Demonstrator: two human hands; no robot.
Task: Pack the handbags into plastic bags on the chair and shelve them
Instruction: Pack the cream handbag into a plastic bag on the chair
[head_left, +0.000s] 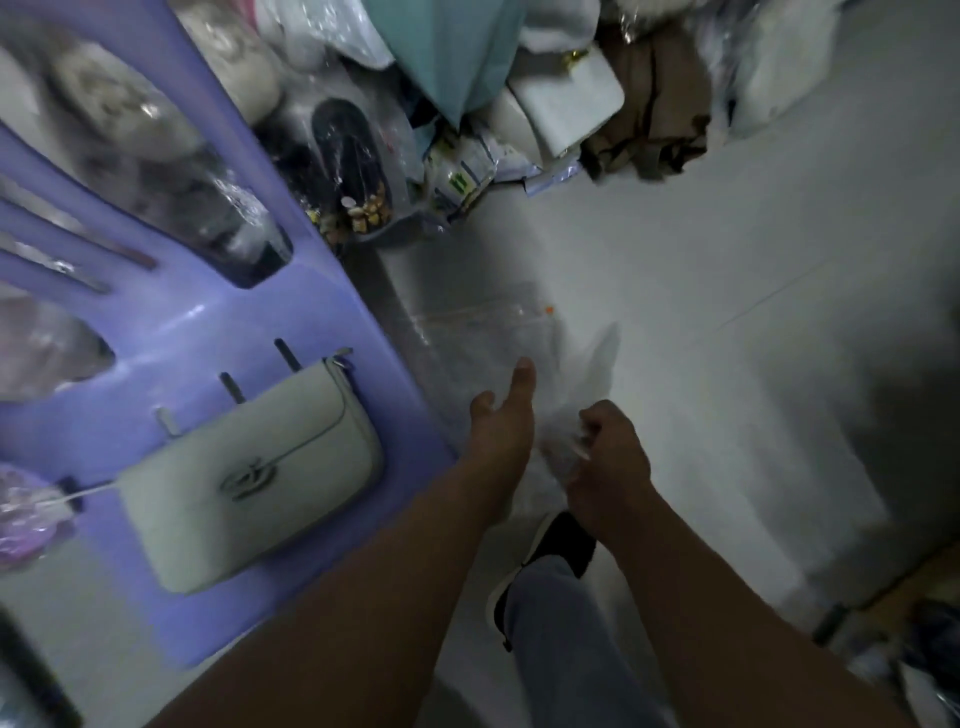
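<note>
"Gripping what, that right hand (608, 457)?"
"A crumpled clear plastic bag (597, 364), above the floor. The left hand (501, 421) touches it, thumb out; its grasp is unclear."
"And the handbag (249, 467)?"
"Pale, lying on the purple chair (208, 322)."

- The room is dim, and the whole picture looks grey and a bit grainy.
- The floor (727, 249) at the upper right is the lightest part. A dark shadow sits at the right edge.
- Small shiny spots glint on the plastic wrap (228, 197) at the upper left.
- The purple chair (208, 332) on the left is smeared with blur.
- The plastic bag (576, 415) in the middle is a soft white smear.
</note>
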